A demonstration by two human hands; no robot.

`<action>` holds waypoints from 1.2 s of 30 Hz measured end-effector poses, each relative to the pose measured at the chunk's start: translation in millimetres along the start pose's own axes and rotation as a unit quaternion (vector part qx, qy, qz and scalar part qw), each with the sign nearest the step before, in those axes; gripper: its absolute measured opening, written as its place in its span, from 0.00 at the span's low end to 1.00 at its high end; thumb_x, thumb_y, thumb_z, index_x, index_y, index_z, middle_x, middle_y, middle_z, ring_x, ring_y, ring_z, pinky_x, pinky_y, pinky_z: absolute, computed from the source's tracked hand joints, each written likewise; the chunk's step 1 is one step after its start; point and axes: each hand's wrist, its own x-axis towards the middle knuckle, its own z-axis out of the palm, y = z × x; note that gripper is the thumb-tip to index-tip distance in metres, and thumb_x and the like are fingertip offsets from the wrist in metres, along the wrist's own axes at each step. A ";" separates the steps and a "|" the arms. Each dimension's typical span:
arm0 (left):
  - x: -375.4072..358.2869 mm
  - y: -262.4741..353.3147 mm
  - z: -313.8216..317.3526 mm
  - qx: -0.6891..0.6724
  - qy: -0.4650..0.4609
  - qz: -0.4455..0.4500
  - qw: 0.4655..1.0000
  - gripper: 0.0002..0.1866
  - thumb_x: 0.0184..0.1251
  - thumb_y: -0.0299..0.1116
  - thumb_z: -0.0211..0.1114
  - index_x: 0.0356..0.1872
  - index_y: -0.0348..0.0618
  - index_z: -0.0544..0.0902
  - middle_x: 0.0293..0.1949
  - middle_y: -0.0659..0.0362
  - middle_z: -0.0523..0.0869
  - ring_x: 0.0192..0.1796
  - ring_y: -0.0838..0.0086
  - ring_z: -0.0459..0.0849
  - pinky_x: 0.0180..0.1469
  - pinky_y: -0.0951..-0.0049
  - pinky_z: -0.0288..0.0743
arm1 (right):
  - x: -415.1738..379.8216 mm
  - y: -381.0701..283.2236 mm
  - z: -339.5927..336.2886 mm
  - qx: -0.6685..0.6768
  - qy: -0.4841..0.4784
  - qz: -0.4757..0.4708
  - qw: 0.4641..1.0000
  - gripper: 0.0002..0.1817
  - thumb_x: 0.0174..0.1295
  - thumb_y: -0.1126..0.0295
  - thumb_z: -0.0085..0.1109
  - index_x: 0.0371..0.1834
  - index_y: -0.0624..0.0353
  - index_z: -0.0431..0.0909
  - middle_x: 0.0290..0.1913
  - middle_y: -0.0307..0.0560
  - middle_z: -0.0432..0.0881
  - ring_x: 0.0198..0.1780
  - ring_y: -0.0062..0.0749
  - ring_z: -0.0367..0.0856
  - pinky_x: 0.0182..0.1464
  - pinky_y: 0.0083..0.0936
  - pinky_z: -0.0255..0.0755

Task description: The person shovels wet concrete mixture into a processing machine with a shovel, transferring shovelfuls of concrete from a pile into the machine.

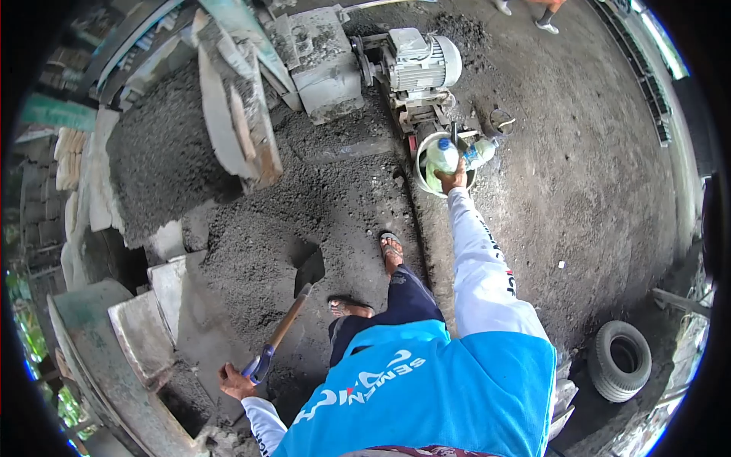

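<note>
At lower left, my left hand (pixel 237 382) is at the blue grip of a shovel (pixel 285 324), its fingers closed around the grip's end. The wooden shaft slants up to a dark blade resting on the grey gravelly material. My right arm stretches forward to a white bucket (pixel 420 177) beside the motor. There my right hand (pixel 452 180) is closed on the lower side of a plastic bottle (pixel 442 155) with a blue cap. A second clear bottle (pixel 480 154) lies tilted at the bucket's right rim. My fingertips are partly hidden behind the bottle.
A grey electric motor (pixel 426 62) stands on a metal frame beyond the bucket. A small dark pail (pixel 499 122) is just right of it. Grey material (pixel 259 251) covers the ground around my feet. Concrete slabs (pixel 141 335) lie left; tyres (pixel 620 362) lie right. A person's legs (pixel 547 19) show at the top.
</note>
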 end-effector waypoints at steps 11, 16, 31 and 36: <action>-10.3 58.9 29.1 0.044 0.000 -0.093 0.995 0.10 0.59 0.35 0.62 0.31 0.38 0.79 0.21 0.63 0.72 0.24 0.72 0.70 0.26 0.66 0.63 | -64.5 132.8 36.0 -0.174 -0.006 0.299 0.938 0.39 0.44 0.58 0.78 0.59 0.65 0.73 0.49 0.55 0.83 0.52 0.34 0.80 0.56 0.29 0.74; 9.9 64.8 36.2 0.061 -0.107 0.077 0.989 0.14 0.63 0.37 0.62 0.34 0.32 0.80 0.23 0.58 0.75 0.26 0.69 0.74 0.31 0.66 0.70 | -223.4 1.7 86.2 0.334 -0.476 0.405 0.706 0.25 0.54 0.68 0.70 0.55 0.61 0.76 0.43 0.51 0.86 0.40 0.34 0.86 0.35 0.35 0.80; 44.0 -100.6 90.5 -0.541 -0.550 -0.266 0.578 0.27 0.69 0.58 0.49 0.43 0.42 0.79 0.40 0.53 0.82 0.42 0.62 0.80 0.49 0.61 0.74 | -547.7 -372.9 105.9 -0.152 -0.530 -0.403 0.731 0.11 0.56 0.62 0.57 0.38 0.54 0.77 0.33 0.56 0.84 0.34 0.57 0.83 0.36 0.49 0.75; 2.2 -102.8 123.8 -0.419 -0.312 -0.644 0.559 0.30 0.65 0.61 0.51 0.44 0.37 0.74 0.36 0.52 0.78 0.42 0.56 0.78 0.50 0.51 0.72 | -507.0 -424.8 -56.5 -0.035 -0.453 -0.409 0.791 0.12 0.53 0.66 0.66 0.41 0.55 0.82 0.31 0.52 0.83 0.34 0.48 0.84 0.37 0.38 0.78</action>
